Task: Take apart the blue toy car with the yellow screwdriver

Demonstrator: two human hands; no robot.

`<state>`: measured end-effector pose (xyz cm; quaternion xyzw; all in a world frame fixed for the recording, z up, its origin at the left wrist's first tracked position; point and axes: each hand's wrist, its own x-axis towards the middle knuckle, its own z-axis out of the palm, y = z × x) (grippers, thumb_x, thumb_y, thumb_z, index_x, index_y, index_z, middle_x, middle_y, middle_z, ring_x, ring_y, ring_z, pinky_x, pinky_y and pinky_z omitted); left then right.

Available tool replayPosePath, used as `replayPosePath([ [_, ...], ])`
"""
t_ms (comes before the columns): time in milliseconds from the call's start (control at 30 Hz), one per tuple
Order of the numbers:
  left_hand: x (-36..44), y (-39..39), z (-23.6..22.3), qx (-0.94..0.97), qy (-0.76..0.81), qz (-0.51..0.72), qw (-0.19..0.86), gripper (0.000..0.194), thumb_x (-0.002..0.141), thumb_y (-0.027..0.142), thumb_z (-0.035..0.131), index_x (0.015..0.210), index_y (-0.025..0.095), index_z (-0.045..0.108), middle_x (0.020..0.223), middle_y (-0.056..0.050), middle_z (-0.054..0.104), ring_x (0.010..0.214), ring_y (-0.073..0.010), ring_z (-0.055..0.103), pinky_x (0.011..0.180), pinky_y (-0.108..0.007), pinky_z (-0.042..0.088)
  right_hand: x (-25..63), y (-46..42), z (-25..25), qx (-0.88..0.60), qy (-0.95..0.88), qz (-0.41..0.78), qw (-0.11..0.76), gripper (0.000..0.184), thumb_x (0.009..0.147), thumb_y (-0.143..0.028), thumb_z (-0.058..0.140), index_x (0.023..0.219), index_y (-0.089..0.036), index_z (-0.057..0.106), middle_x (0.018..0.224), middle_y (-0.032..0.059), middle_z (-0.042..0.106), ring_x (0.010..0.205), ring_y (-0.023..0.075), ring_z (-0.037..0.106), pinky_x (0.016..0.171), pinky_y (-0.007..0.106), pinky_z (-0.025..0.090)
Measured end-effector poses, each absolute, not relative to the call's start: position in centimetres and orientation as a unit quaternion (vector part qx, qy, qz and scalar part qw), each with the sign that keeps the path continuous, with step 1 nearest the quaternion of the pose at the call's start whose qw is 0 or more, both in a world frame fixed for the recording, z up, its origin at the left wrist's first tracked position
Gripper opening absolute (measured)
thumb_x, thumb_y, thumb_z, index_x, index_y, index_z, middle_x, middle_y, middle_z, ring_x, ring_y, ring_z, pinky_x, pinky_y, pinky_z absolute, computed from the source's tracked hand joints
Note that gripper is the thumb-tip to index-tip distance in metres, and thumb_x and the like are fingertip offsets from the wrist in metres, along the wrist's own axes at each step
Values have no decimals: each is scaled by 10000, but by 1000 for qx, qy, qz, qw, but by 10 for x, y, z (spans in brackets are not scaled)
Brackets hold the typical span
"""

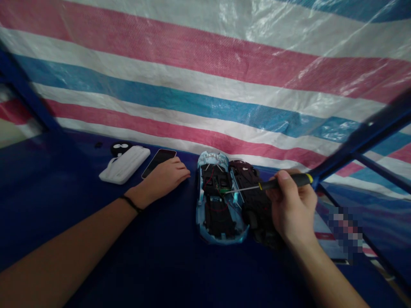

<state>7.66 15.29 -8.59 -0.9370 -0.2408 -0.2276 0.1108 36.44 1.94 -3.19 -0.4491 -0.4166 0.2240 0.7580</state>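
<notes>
My right hand (293,201) is closed around the black-and-yellow handle of a screwdriver (271,185). The thin shaft points left, its tip over the exposed inside of a light-blue toy car body (201,214), near a small green circuit board (224,191). Black parts and thin red wires show in the shell. Close against its right side lies a dark toy car chassis (252,194) with wheels, partly hidden behind my right hand. My left hand (167,177) rests on the blue surface left of the light-blue body, not touching it, with fingers curled together; their undersides are hidden.
Behind my left hand lies a smartphone (159,160). Farther left are a white power bank (126,166) and a round black item with white eyes (121,148). A striped plastic sheet (192,85) hangs behind the blue tabletop (154,256). Blue metal bars (382,132) frame the right side.
</notes>
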Motion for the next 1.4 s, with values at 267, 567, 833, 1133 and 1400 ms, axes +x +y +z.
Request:
replayPosePath([
  [267, 74, 154, -81, -948, -245, -172, 109, 263, 1060, 246, 541, 945, 178, 768, 939, -78, 751, 930, -237, 637, 917, -387, 508, 368, 21, -30, -427, -437, 224, 759, 340, 768, -400, 865, 743, -194, 596, 615, -61, 469, 504, 77, 383, 451, 229, 278],
  [567, 73, 159, -89, -943, -274, -190, 15, 283, 1075, 252, 542, 972, 190, 798, 1005, -78, 775, 951, -221, 693, 892, -347, 511, 376, 16, -38, -436, -507, 213, 713, 199, 765, -224, 737, 644, -200, 580, 641, -34, 449, 547, 97, 369, 511, 277, 246],
  [833, 74, 156, -83, -955, -247, -143, 83, 335, 1060, 150, 445, 994, 154, 774, 1019, -107, 769, 952, -239, 664, 930, -363, 523, 379, 13, -41, -465, -535, 189, 679, 184, 768, -252, 712, 637, -208, 592, 625, -29, 448, 546, 109, 373, 526, 294, 255],
  [1133, 75, 154, -81, -945, -299, -130, 31, 343, 1070, 240, 459, 974, 187, 784, 995, -71, 781, 953, -227, 695, 882, -341, 534, 372, 11, -35, -454, -516, 189, 701, 132, 720, -244, 695, 639, -212, 596, 630, -21, 473, 570, 119, 425, 530, 289, 277],
  [1400, 73, 157, -84, -952, -276, -134, 14, 403, 1070, 221, 412, 995, 168, 804, 1066, -118, 775, 984, -263, 683, 963, -402, 534, 375, 7, -37, -483, -551, 173, 658, 203, 762, -296, 718, 696, -217, 542, 634, -23, 416, 572, 127, 409, 546, 317, 278],
])
